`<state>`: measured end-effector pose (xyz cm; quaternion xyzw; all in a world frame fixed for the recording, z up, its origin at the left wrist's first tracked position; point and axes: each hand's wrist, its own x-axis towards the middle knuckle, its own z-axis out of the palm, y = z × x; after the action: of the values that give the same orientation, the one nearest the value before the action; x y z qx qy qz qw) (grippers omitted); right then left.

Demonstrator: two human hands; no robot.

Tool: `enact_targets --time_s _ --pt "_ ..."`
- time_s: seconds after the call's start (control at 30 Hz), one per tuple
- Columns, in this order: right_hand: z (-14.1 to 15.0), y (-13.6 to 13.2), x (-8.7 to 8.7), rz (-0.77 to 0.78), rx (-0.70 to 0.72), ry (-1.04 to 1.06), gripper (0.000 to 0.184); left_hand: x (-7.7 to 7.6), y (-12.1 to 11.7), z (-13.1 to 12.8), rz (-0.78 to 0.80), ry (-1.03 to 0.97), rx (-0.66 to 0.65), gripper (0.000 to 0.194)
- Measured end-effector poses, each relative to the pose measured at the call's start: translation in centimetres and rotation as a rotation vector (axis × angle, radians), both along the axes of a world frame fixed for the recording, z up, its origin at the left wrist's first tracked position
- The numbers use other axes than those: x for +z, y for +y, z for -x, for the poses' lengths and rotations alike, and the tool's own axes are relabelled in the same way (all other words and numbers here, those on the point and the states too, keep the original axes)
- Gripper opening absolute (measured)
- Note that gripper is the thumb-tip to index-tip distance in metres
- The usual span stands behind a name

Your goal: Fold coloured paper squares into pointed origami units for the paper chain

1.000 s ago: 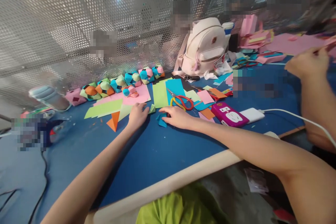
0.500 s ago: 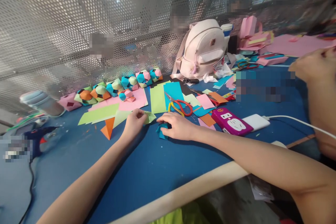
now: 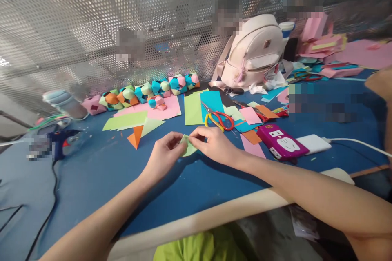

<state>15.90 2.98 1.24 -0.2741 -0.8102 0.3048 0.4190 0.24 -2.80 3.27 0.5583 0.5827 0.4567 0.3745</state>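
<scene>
Blue table (image 3: pixel 92 179) now carries no hands: the left hand (image 3: pixel 163 155) and right hand (image 3: pixel 214 144) have lifted and together pinch the green folded paper (image 3: pixel 187 147) above it, near the scissors (image 3: pixel 218 119); folding seems begun.

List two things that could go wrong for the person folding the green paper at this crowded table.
1. The scissors lie open just beyond the right hand; a reach forward might catch the blades.
2. The green paper is pinched between both hands, left hand too; a hard pull could tear it.
</scene>
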Motion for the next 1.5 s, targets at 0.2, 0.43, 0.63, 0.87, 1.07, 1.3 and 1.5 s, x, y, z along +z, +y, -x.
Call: enact_targets --time_s 0.2,0.43,0.63,0.87,1.07,1.3,1.5 --pt "-0.2 -1.0 0.3 -0.005 0.051 -0.011 0.016 -0.4 -1.0 0.2 -0.045 -0.001 0.027 0.023" --pt "-0.3 -1.3 0.4 -0.125 0.047 -0.032 0.022 -0.4 -1.7 0.4 -0.063 -0.010 0.053 0.022" --pt "-0.5 -1.4 0.5 -0.041 0.095 -0.038 0.022 -1.1 -1.5 0.6 -0.107 -0.036 0.057 0.023" --pt "-0.4 -1.7 0.6 0.149 0.077 -0.145 0.017 -1.5 -1.4 0.6 -0.164 -0.059 0.105 0.022" --pt "-0.2 -1.6 0.5 0.160 0.032 -0.098 0.020 -1.2 -1.5 -0.1 -0.066 -0.162 0.015 0.026" --pt "-0.1 -1.8 0.1 0.112 0.045 -0.162 0.018 -1.8 -1.3 -0.2 0.001 -0.143 0.076 0.008" --pt "-0.1 -1.6 -0.2 0.060 0.014 -0.180 0.024 -1.4 -1.4 -0.3 0.054 -0.199 0.012 0.012"
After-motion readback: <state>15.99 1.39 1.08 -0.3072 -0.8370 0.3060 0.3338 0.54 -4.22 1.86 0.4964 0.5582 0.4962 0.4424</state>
